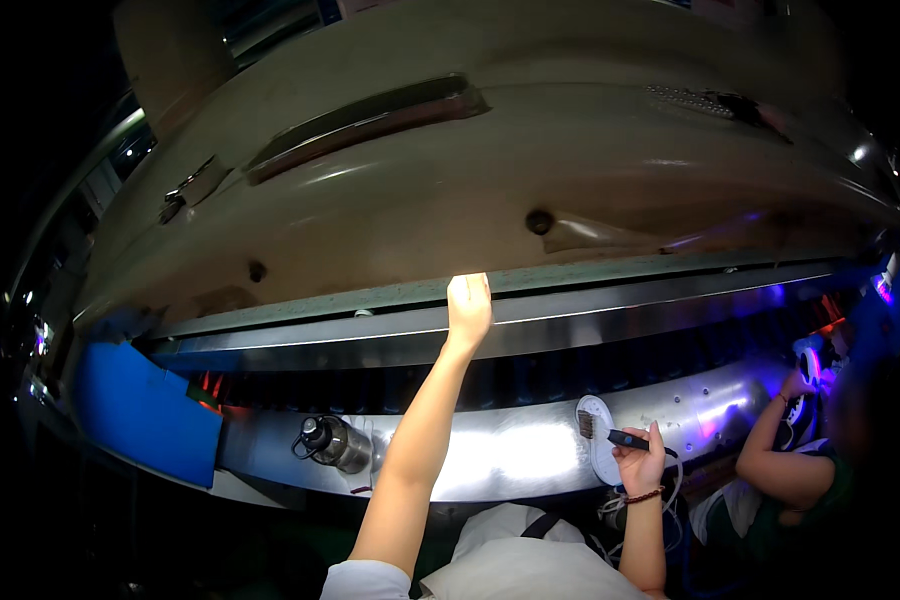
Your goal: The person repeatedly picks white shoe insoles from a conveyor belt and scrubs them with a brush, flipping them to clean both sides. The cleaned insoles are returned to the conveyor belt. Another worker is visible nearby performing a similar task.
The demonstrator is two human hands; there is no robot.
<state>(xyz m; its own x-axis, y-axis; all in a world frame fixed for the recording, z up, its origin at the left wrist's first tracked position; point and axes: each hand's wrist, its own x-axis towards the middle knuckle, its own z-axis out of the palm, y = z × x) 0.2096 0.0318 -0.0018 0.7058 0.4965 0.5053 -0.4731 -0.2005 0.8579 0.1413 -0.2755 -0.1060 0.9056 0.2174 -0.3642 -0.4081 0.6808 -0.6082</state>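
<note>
My left arm is stretched forward across the bench, and my left hand meets the front edge of a wide grey-beige panel. Its fingertips disappear at that edge, so I cannot see whether they grip anything. Lower right, my right hand holds a brush by its black handle. The brush's brown bristles lie over a white shoe sole on the metal bench. A pale hose loops down beside that hand.
A dark metal bottle leans on the silver bench, left of my forearm. Behind the bench runs a dark roller track. A blue panel stands at the left end. At the right, another person's hand is at a shoe.
</note>
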